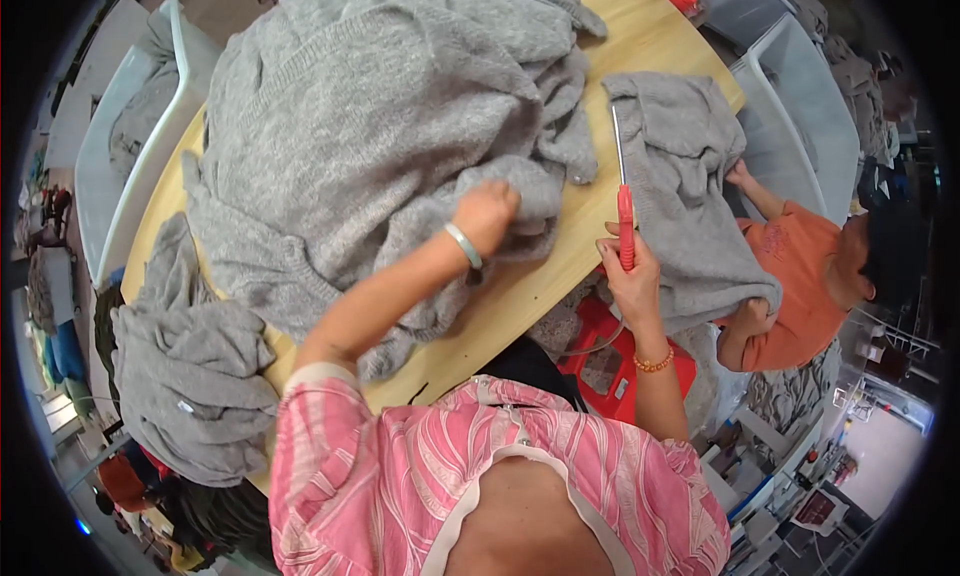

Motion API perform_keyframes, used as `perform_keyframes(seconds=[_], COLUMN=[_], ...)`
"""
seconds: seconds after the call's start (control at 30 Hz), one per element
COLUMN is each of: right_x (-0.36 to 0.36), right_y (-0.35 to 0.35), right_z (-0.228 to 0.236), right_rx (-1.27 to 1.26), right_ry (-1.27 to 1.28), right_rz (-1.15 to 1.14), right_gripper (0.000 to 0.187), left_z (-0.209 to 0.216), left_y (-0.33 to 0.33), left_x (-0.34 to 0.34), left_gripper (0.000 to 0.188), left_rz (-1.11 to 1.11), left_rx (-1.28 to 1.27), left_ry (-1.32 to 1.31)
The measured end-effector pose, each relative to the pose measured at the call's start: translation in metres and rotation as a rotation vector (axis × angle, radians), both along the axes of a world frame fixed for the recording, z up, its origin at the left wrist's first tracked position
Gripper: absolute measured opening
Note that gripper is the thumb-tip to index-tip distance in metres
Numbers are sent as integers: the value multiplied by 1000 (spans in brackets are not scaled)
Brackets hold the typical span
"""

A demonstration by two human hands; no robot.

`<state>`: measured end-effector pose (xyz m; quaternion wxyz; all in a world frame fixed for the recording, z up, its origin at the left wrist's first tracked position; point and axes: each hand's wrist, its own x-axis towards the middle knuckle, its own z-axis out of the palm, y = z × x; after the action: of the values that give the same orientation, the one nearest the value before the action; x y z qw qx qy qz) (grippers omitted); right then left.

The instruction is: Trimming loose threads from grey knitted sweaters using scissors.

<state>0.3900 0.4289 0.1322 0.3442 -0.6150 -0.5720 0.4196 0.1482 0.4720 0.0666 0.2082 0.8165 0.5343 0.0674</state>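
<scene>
A large heap of grey knit sweaters (360,106) covers much of the wooden table. My left hand (485,216), wearing a pale bangle, is closed on the fabric of a grey sweater (530,191) at the heap's near right edge; its fingertips are partly hidden. In my right hand (634,281) is a red-handled tool (626,226) with a long, thin metal shaft pointing up and away from me. Its exact kind is unclear. Just beyond the shaft, another grey knit garment (680,126) hangs over the table's right edge.
A co-worker in an orange top (795,286) holds the right-hand garment with both hands. More grey knitwear (190,376) drapes over the table's left edge. Pale plastic bins stand at left (120,146) and right (800,106). A red crate (600,366) sits below the table (520,296).
</scene>
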Motion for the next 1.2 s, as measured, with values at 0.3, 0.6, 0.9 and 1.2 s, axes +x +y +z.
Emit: perform_keyframes(seconds=[0.3,0.6,0.9,1.2], right_x=[-11,-22,-4,1], right_y=[2,-3,-35,-47], right_z=[7,11,2,15], right_rx=[295,89,165,-76], right_ry=[-461,-346,-545,-511], right_rz=[163,199,326,470], right_gripper=[25,32,24,25], left_z=[167,26,-53,-75], left_y=[46,-66,14,3], left_x=[-268,-60,-36,-38], left_gripper=[65,72,55,22], left_rz=[924,-52,479,836], left_rx=[892,161,-91,-597], left_ry=[-134,-67,-339,-1752])
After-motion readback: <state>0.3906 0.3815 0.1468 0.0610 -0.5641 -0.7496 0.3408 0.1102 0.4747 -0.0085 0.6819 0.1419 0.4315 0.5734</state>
